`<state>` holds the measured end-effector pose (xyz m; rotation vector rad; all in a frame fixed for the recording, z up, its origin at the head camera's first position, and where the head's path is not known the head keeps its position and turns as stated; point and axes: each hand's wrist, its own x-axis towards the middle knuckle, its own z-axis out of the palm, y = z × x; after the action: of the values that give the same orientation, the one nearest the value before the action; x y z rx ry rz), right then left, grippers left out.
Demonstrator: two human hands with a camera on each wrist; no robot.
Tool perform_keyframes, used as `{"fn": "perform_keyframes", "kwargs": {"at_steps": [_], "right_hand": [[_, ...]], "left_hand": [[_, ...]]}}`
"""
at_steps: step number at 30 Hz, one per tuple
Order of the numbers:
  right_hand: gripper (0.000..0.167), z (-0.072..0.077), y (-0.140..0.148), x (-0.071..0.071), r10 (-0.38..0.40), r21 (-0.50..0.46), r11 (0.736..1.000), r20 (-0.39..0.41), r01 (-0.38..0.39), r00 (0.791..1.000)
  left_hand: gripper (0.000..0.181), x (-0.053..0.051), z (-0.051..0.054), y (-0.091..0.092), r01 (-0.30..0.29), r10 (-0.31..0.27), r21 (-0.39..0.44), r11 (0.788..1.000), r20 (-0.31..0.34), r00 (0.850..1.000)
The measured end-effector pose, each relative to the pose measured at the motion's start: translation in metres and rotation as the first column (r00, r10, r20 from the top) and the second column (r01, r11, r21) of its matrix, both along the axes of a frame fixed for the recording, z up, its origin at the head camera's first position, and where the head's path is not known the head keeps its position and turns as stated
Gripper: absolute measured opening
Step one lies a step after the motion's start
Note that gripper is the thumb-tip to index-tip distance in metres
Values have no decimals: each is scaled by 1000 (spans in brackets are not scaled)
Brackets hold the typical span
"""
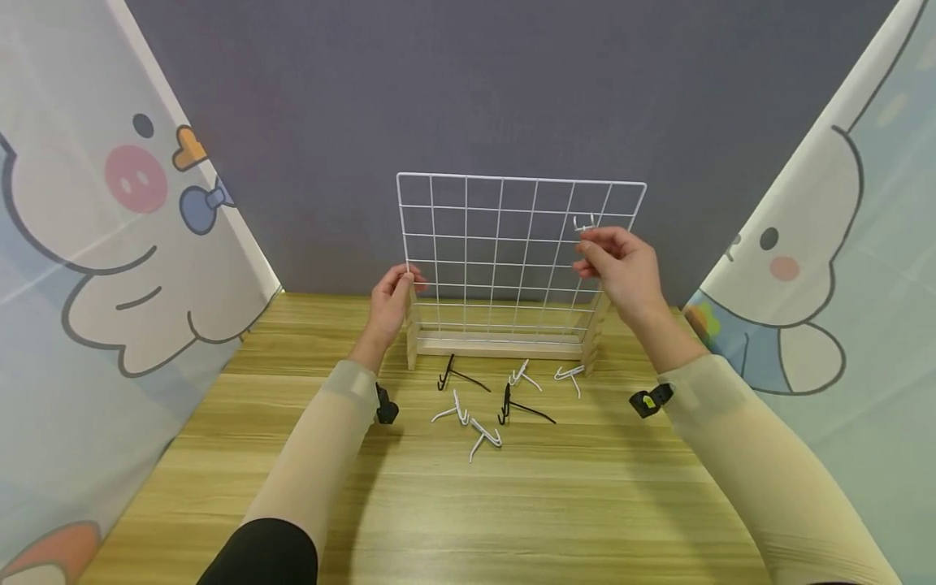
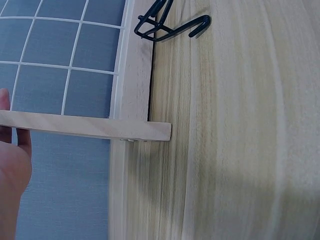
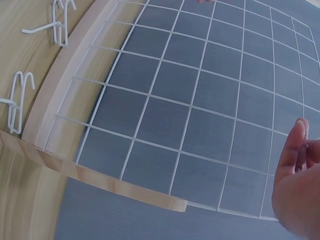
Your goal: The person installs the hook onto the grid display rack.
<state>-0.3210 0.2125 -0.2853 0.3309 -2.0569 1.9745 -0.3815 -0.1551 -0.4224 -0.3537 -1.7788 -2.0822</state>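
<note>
I have one white hook (image 1: 583, 226) up near the top right of the wire grid (image 1: 522, 179), pinched narrowly between thumb and fingers of the right hand (image 1: 627, 272); I cannot tell whether it touches the wires. The left hand (image 1: 391, 305) grips the upper end of the left post (image 2: 95, 125), at the grid's side edge. The grid stands up from a wooden base (image 1: 500, 348) on the table (image 1: 497, 520). In front of the base I count four other white hooks (image 1: 478, 426) and two black hooks (image 1: 507, 398), lying loose. Beyond is a grey wall (image 1: 453, 89), with cartoon cloths (image 1: 190, 276) at both sides.
</note>
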Motion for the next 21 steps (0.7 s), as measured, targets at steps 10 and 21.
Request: {"fn": "perform_keyframes", "kwargs": {"at_steps": [10, 21], "right_hand": [[16, 5, -3, -9, -48, 65, 997, 13, 47, 999], [9, 5, -2, -17, -17, 1, 1000, 7, 17, 1000]], "left_hand": [[24, 0, 0, 0, -13, 13, -9, 1000, 8, 1000], [21, 0, 0, 0, -4, 4, 12, 1000, -2, 1000]]}}
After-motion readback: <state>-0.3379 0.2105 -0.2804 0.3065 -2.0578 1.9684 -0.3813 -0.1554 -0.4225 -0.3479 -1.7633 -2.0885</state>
